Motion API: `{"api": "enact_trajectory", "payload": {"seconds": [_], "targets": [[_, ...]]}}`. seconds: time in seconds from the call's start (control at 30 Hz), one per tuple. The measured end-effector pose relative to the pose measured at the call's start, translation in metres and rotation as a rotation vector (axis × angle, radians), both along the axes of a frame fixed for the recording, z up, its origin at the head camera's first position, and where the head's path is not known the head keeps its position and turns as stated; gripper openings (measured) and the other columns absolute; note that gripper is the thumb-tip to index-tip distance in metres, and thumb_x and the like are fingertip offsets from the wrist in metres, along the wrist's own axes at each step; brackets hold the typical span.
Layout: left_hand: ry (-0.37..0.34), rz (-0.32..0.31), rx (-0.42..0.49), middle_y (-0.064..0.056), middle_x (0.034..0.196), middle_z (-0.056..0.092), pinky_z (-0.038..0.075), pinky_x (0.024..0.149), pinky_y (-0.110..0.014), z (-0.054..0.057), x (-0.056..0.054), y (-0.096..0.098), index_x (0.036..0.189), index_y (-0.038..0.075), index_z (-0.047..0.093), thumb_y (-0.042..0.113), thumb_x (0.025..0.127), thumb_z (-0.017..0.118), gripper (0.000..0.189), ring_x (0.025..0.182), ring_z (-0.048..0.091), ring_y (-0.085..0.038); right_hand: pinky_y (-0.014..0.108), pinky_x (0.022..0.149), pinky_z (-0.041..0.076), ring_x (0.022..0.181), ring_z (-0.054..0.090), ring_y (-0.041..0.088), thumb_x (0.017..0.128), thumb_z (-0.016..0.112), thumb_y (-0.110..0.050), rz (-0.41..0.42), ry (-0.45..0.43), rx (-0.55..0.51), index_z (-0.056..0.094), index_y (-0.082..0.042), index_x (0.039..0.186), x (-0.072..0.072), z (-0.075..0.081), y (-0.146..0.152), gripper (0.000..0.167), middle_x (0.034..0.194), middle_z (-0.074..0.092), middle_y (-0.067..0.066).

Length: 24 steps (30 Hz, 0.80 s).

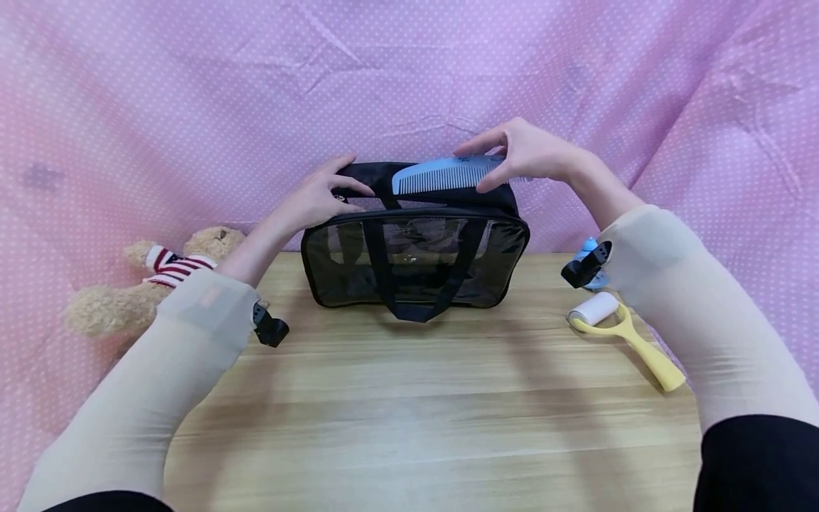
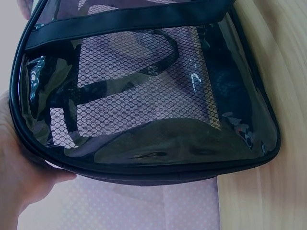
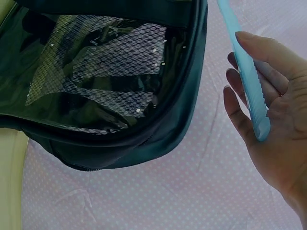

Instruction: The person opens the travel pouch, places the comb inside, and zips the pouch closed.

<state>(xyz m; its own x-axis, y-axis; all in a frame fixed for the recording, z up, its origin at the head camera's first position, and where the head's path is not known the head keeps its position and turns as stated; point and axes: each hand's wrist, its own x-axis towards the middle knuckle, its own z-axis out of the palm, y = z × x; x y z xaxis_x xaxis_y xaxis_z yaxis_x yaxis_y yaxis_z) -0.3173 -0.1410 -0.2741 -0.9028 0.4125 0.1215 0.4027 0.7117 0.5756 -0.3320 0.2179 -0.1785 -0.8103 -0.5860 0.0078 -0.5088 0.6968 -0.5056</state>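
Note:
A black bag (image 1: 416, 259) with clear panels and a dark strap stands upright on the table, its top open. My left hand (image 1: 320, 195) grips the top rim at the left end, thumb in front and fingers behind. In the left wrist view the same hand (image 2: 21, 163) shows at the bag's edge beside the clear panel (image 2: 144, 86). Over the opening, my right hand (image 1: 525, 153) pinches a light blue comb (image 1: 441, 174) held sideways, teeth downward. The right wrist view shows the comb (image 3: 247, 72) between thumb and fingers, beside the bag's corner.
A plush bear (image 1: 175, 270) in a striped top lies at the left, partly behind my left arm. On the right are a yellow-handled lint roller (image 1: 630, 338) and a small blue object (image 1: 589, 247), partly covered by the wrist camera. A pink dotted cloth (image 1: 256, 85) hangs behind the table.

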Motion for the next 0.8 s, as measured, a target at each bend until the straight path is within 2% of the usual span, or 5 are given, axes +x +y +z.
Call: {"api": "enact_trajectory", "payload": {"seconds": [0.1,0.23,0.57,0.8], "targets": [[-0.002,-0.001,0.000,-0.003,0.176,0.009,0.007,0.131,-0.061,0.000,0.000,0.000,0.133,0.010,0.070,0.018,0.099,0.069,0.035,0.164,-0.001,-0.029,0.011,0.092,0.048,0.127,0.058,0.016,0.082,0.087,-0.019,-0.004,0.007,-0.004,0.065,-0.021,0.141,-0.003,-0.005,-0.001,0.063,0.149,0.062,0.003],[-0.001,-0.003,-0.012,-0.003,0.176,0.008,0.006,0.131,-0.061,0.001,0.000,0.001,0.134,0.011,0.069,0.019,0.100,0.068,0.035,0.164,-0.002,-0.029,0.009,0.088,0.048,0.123,0.059,0.016,0.082,0.087,-0.017,0.000,0.009,-0.007,0.065,-0.019,0.141,-0.007,-0.011,-0.002,0.063,0.147,0.063,0.004],[-0.004,0.003,-0.007,-0.004,0.176,0.009,0.004,0.131,-0.061,0.000,0.001,0.001,0.133,0.011,0.070,0.018,0.099,0.068,0.035,0.164,-0.002,-0.028,0.020,0.095,0.045,0.129,0.058,0.021,0.083,0.085,-0.018,0.036,-0.007,0.051,0.065,-0.021,0.142,-0.013,-0.020,-0.015,0.062,0.148,0.062,0.002],[-0.006,-0.004,0.010,-0.004,0.176,0.009,0.005,0.131,-0.061,-0.002,0.000,-0.002,0.132,0.011,0.070,0.018,0.099,0.068,0.034,0.164,-0.002,-0.028,0.021,0.097,0.044,0.130,0.058,0.016,0.083,0.083,-0.017,0.074,-0.005,0.085,0.064,-0.022,0.142,-0.017,-0.025,-0.024,0.062,0.147,0.062,0.000]]}}
